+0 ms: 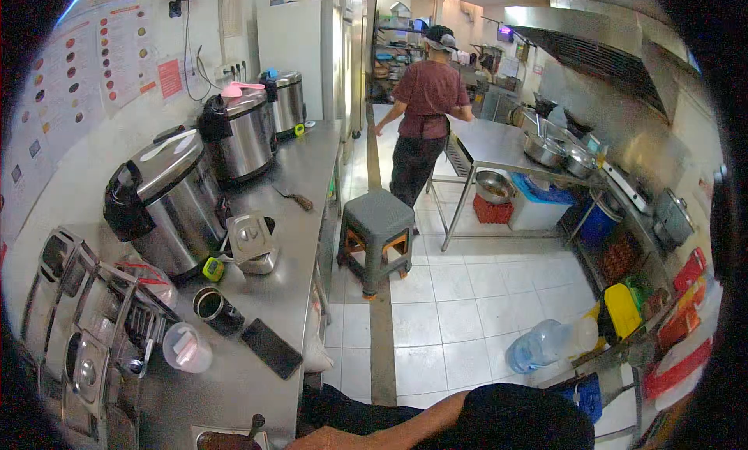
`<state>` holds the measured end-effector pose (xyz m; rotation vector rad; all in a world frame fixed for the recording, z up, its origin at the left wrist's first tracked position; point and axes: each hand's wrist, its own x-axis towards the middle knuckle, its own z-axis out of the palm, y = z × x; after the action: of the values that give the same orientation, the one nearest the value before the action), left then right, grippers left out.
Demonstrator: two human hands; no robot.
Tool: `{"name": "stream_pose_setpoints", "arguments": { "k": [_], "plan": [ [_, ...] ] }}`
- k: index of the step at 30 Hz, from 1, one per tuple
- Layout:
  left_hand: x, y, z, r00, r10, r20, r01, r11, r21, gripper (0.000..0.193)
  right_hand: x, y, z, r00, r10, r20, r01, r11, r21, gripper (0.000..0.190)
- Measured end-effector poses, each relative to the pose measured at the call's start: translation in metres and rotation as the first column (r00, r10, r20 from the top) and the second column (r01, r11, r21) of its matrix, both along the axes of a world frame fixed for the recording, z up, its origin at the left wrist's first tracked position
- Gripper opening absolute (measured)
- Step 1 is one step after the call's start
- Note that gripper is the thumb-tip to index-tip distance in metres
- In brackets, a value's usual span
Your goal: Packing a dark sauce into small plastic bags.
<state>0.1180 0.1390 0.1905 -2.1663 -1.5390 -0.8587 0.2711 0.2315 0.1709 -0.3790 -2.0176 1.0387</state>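
Note:
My right forearm crosses the lower edge from a dark sleeve. Only part of my right hand (pixel 321 439) shows; its fingers are cut off by the frame. My left hand is out of view. Left of the right hand, a container with dark brown contents (pixel 225 439) is partly visible, a dark knobbed handle beside it. On the steel counter (pixel 257 386) before me lies a black smartphone (pixel 272 349). Close by stand a dark cup (pixel 225 315) and a translucent plastic cup (pixel 187 349) with something pale inside. Farther back is a lidded steel food pan (pixel 251 236).
Large steel cookers (pixel 175 201) line the wall, with a yellow-green timer (pixel 214 269) and a wooden-handled knife (pixel 298 200) nearby. A grey plastic stool (pixel 378 213) stands in the aisle. Beyond it, a person (pixel 429 96) faces away beside a steel table (pixel 497 143). A water bottle (pixel 534 348) lies right.

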Motion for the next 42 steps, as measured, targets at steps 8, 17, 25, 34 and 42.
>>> {"name": "stream_pose_setpoints", "arguments": {
  "k": [8, 17, 25, 34, 42],
  "plan": [
    [-0.009, -0.019, -0.006, 0.957, 0.129, 0.259, -0.085, 0.981, -0.174, 0.046, 0.024, 0.001, 0.02, 0.608, 0.025, -0.793, -0.291, 0.937, -0.194, 0.054],
    [-0.021, -0.04, -0.039, 0.936, 0.14, 0.322, -0.144, 0.99, -0.012, 0.043, 0.0, -0.004, 0.097, -0.1, 0.245, -0.964, -0.544, 0.798, 0.26, 0.086],
    [-0.034, -0.084, -0.054, 0.946, 0.21, 0.247, -0.217, 0.976, 0.0, 0.07, -0.03, -0.013, 0.082, -0.385, 0.104, -0.917, -0.519, 0.797, 0.308, 0.103],
    [-0.053, -0.089, -0.104, 0.853, 0.32, 0.412, -0.237, 0.941, -0.241, 0.066, -0.06, 0.009, 0.04, -0.269, 0.211, -0.94, -0.463, 0.827, 0.318, 0.094],
    [-0.056, -0.101, -0.119, 0.743, 0.47, 0.476, -0.26, 0.858, -0.442, 0.062, -0.074, 0.022, 0.036, -0.254, 0.13, -0.958, -0.55, 0.796, 0.254, 0.089]
  ]
}}
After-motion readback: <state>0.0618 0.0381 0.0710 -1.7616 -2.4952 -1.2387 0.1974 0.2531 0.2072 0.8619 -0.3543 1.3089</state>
